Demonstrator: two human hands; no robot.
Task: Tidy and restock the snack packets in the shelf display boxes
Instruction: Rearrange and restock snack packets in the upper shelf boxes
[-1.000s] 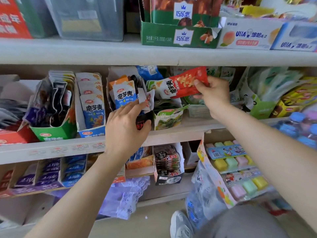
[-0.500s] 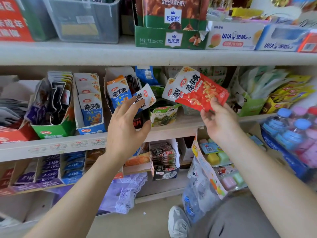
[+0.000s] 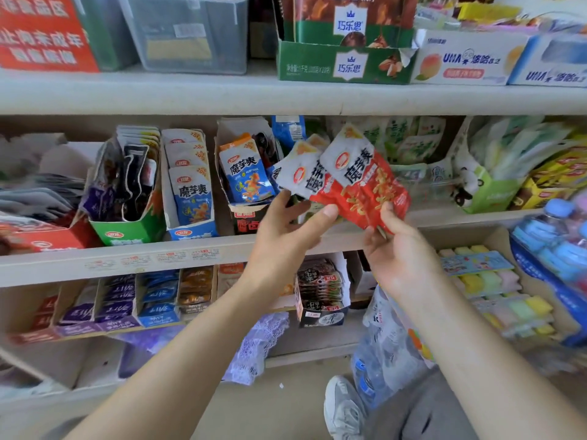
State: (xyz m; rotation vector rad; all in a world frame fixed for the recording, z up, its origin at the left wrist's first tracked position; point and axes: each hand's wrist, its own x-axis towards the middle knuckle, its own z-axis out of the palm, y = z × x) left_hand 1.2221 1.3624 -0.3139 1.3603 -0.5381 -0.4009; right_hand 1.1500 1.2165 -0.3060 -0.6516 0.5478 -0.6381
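Note:
Two or three red-and-white snack packets point(image 3: 359, 182) are fanned out in front of the middle shelf. My right hand point(image 3: 397, 249) grips their lower right corner. My left hand point(image 3: 286, 230) holds their lower left edge, thumb on the front. Behind them on the middle shelf stands a torn display box point(image 3: 241, 211) with blue packets point(image 3: 246, 176). Left of it are a blue-and-white display box point(image 3: 190, 231) with matching packets and a green display box point(image 3: 127, 231) with dark packets.
The upper shelf point(image 3: 222, 96) carries a grey bin point(image 3: 187, 33), a green chocolate carton point(image 3: 343, 61) and white cartons. Green packets point(image 3: 413, 138) fill the middle shelf's right. The lower shelf has small packet boxes point(image 3: 127, 306) and a black box point(image 3: 320, 300). Bottles point(image 3: 559, 236) stand at right.
My right hand drew the red packets down and out from the shelf. My left hand left the torn box and took hold of the packets' lower left edge.

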